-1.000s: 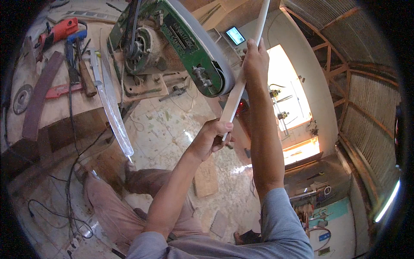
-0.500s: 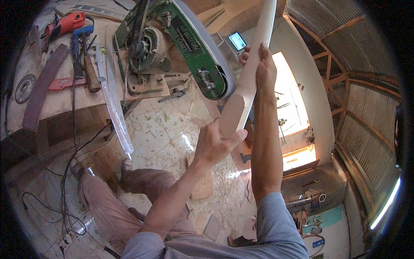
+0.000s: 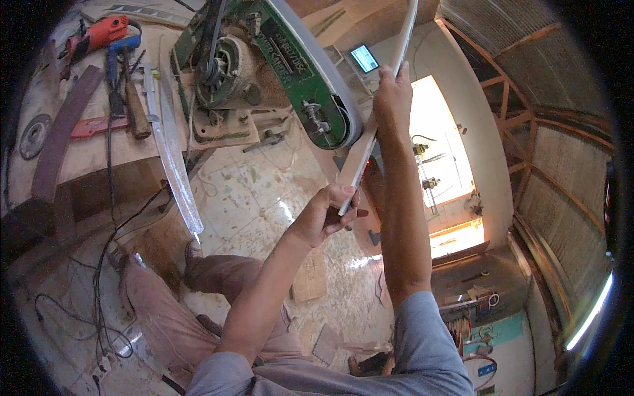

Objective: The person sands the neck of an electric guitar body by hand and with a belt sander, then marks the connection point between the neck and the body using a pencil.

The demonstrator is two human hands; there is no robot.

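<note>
A long pale wooden board (image 3: 360, 153), turned nearly edge-on, runs from the top of the view down toward me. My left hand (image 3: 325, 212) grips its near end, thumb on top and fingers curled underneath. Farther up, my right hand (image 3: 393, 98) is closed round the same board. The board's left side lies against or very close to the rounded front end of a green belt sander (image 3: 304, 92); I cannot tell whether they touch. A grey sanding belt (image 3: 353, 125) wraps that end.
On the workbench (image 3: 72, 148) at left lie a red angle grinder (image 3: 99, 38), a hammer (image 3: 137, 109), a sanding strip (image 3: 66, 135), a disc (image 3: 35, 136) and a metal ruler (image 3: 175, 178) jutting past the edge. Black cables (image 3: 99, 290) trail to the floor. A wood block (image 3: 309, 277) lies there.
The board has rolled from showing its broad face to showing its narrow edge. My left hand has turned with it, and my right hand has shifted slightly left.
</note>
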